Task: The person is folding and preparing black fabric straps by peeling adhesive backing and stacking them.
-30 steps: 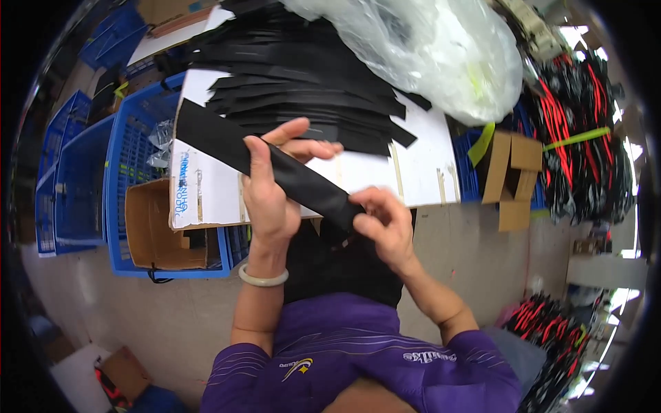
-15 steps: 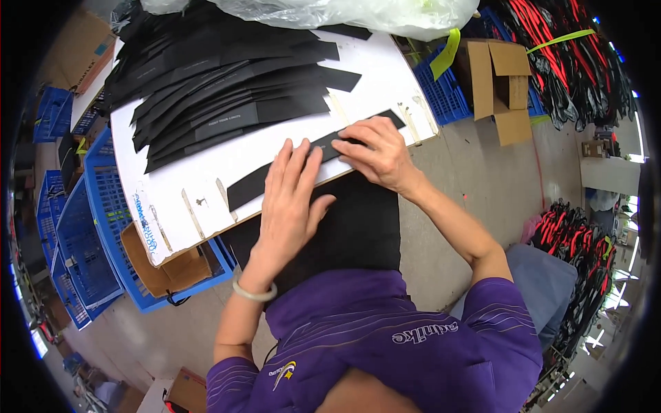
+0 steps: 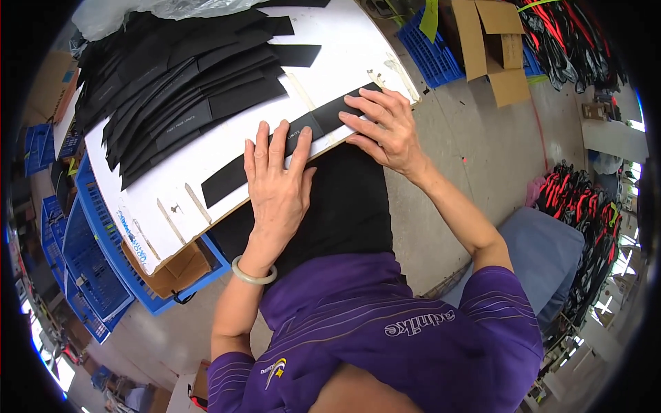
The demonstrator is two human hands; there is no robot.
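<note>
A single black fabric strip [image 3: 231,180] with small pale print lies along the near edge of the white board [image 3: 155,206]. Flat across its middle rests my left hand [image 3: 277,182], fingers stretched out and the thumb apart; a pale bangle circles that wrist. Toward the strip's right end, my right hand [image 3: 389,131] lies on it with fingers spread and slightly bent. Neither hand is wrapped round anything. Beyond them, a pile of similar black strips [image 3: 182,124] is fanned out in overlapping layers.
Clear plastic sheeting [image 3: 148,15] covers the pile's far end. Blue crates [image 3: 103,213] stand on the left, one with a cardboard piece [image 3: 182,272] inside. At the right are an open cardboard box [image 3: 506,48], a grey-blue covered seat [image 3: 544,255] and bundles of black-and-red items [image 3: 571,224].
My right hand has gone from bent, gathered fingers to spread fingers on the strip. My left hand stays flat on it. The whole view has shifted, with the board now further left.
</note>
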